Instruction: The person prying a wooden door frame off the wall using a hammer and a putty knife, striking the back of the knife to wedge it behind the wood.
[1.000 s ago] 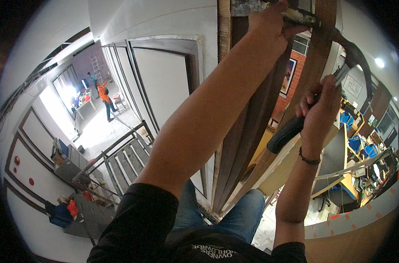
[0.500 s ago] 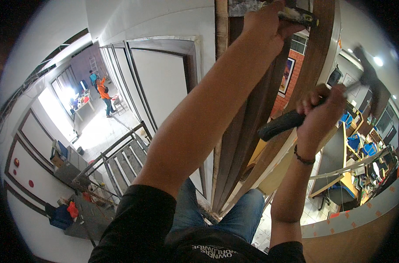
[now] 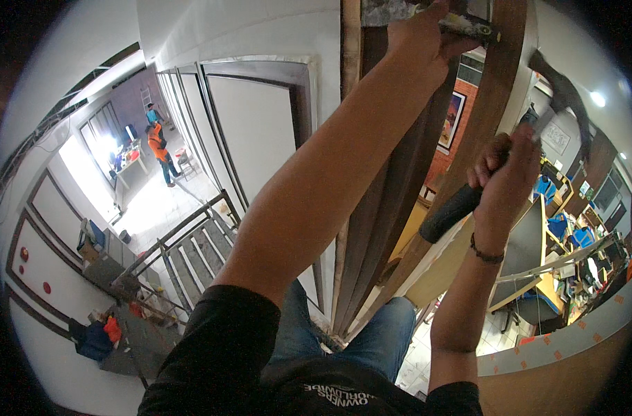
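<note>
High in the view, my left hand [image 3: 423, 38] is closed around a worn, paint-smeared chisel-like tool [image 3: 467, 28], whose butt end points right. Its working end is hidden by my hand, against a dark brown wooden frame [image 3: 392, 139]. To the right and lower, my right hand [image 3: 503, 173] grips a claw hammer [image 3: 569, 97] by its black handle. The dark hammer head is raised to the upper right, apart from the butt of the tool.
Below left stands a slatted metal scaffold platform [image 3: 201, 249]. A white door panel [image 3: 250, 132] is beside the frame. Cluttered desks [image 3: 576, 236] lie at right, beyond a curved panel [image 3: 566, 353]. Two people stand far left, one in orange [image 3: 158, 145].
The hammer head has moved slightly left and down, toward the tool's butt, and looks less blurred. My left hand stays nearly in place. The person in orange has shifted posture.
</note>
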A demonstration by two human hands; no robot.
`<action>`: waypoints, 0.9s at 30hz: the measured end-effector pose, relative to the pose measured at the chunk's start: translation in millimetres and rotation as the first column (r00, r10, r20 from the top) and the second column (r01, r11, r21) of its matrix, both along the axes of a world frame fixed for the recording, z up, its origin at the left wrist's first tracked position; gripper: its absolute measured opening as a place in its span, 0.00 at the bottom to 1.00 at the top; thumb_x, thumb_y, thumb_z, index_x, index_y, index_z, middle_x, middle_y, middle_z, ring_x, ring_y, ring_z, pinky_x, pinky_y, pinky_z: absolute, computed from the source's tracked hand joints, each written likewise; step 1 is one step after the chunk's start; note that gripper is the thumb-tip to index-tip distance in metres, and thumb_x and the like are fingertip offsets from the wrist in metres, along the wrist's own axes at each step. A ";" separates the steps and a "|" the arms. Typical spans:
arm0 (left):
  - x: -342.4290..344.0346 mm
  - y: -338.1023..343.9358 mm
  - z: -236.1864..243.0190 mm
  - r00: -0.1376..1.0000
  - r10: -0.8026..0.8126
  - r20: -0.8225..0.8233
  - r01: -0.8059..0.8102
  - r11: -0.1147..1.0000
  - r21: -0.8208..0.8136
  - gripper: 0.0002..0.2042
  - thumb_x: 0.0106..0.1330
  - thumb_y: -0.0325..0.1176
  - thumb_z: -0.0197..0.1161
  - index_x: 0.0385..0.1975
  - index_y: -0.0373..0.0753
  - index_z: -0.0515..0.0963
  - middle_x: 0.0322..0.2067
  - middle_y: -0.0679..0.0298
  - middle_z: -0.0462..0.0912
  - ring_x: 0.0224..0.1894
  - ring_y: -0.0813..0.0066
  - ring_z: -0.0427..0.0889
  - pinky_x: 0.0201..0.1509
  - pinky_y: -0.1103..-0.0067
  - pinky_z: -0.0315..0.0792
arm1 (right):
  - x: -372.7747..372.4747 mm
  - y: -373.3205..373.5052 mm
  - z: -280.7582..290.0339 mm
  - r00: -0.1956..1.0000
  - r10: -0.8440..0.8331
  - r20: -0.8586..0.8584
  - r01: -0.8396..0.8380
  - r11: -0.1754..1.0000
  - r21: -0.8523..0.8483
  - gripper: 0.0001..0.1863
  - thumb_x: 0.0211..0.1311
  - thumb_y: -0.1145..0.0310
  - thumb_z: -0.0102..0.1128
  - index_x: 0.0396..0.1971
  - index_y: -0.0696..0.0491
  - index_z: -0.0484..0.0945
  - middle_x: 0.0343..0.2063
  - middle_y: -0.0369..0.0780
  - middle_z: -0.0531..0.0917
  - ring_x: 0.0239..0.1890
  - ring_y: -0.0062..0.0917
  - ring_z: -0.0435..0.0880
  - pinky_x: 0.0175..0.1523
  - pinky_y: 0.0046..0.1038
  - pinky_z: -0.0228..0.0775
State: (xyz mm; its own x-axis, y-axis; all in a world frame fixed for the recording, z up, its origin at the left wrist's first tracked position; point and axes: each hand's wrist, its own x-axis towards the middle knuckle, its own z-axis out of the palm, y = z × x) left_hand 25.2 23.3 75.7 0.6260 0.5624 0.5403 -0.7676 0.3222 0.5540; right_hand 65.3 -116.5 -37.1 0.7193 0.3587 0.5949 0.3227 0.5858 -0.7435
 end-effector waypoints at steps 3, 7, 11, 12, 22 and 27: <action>-1.4 -1.7 0.7 0.999 0.005 -0.041 -0.005 1.000 0.001 0.12 0.64 0.33 0.58 0.40 0.31 0.68 0.33 0.58 0.75 0.35 0.66 0.80 0.36 0.75 0.83 | 4.4 1.8 -3.9 0.994 0.112 -0.014 -0.098 0.915 0.391 0.19 0.66 0.51 0.46 0.24 0.50 0.59 0.12 0.32 0.61 0.09 0.16 0.60 0.14 0.22 0.53; -0.3 2.3 0.3 0.999 0.043 -0.023 -0.043 0.999 0.005 0.11 0.65 0.34 0.58 0.39 0.32 0.69 0.32 0.58 0.76 0.33 0.66 0.80 0.35 0.76 0.83 | -14.7 15.6 -1.3 0.999 0.026 0.022 -0.027 0.999 0.029 0.18 0.66 0.52 0.43 0.24 0.49 0.60 0.12 0.31 0.61 0.08 0.16 0.59 0.13 0.21 0.51; 2.8 12.0 0.0 0.999 -0.030 0.017 0.028 0.997 0.079 0.11 0.65 0.34 0.58 0.39 0.33 0.69 0.32 0.58 0.76 0.33 0.66 0.80 0.35 0.76 0.83 | -3.0 15.8 -9.8 0.993 -0.121 -0.003 0.121 0.985 0.126 0.19 0.66 0.52 0.43 0.20 0.49 0.60 0.10 0.31 0.60 0.08 0.16 0.57 0.14 0.20 0.49; 2.6 8.5 -2.7 1.000 -0.010 -0.002 0.010 0.998 0.062 0.12 0.65 0.34 0.58 0.40 0.33 0.69 0.33 0.58 0.76 0.34 0.66 0.80 0.36 0.76 0.83 | -5.3 11.1 -8.6 0.998 -0.032 -0.055 0.043 0.973 0.227 0.20 0.66 0.51 0.43 0.20 0.49 0.61 0.10 0.31 0.60 0.08 0.16 0.57 0.14 0.20 0.50; -8.8 4.4 1.5 1.000 -0.010 -0.030 0.008 0.998 -0.064 0.14 0.66 0.36 0.57 0.42 0.31 0.68 0.35 0.56 0.75 0.36 0.64 0.79 0.41 0.72 0.82 | -15.1 19.2 -5.4 0.986 -0.001 -0.170 0.047 0.961 0.272 0.23 0.66 0.45 0.44 0.24 0.51 0.63 0.11 0.30 0.60 0.08 0.15 0.58 0.13 0.20 0.51; -10.2 35.1 -3.6 1.000 0.010 0.021 -0.011 0.997 0.073 0.14 0.66 0.36 0.56 0.41 0.30 0.68 0.36 0.56 0.76 0.38 0.66 0.79 0.42 0.71 0.82 | -11.5 28.3 -4.8 0.991 0.102 0.091 -0.096 0.993 -0.067 0.22 0.68 0.47 0.41 0.23 0.50 0.61 0.11 0.30 0.60 0.08 0.14 0.58 0.13 0.20 0.52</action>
State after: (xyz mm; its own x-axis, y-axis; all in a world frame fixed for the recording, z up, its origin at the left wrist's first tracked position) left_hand 15.0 58.4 72.0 0.6084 0.5277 0.5928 -0.7824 0.2733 0.5597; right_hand 53.8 -88.2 -41.9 0.6201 0.4636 0.6329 0.3359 0.5721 -0.7482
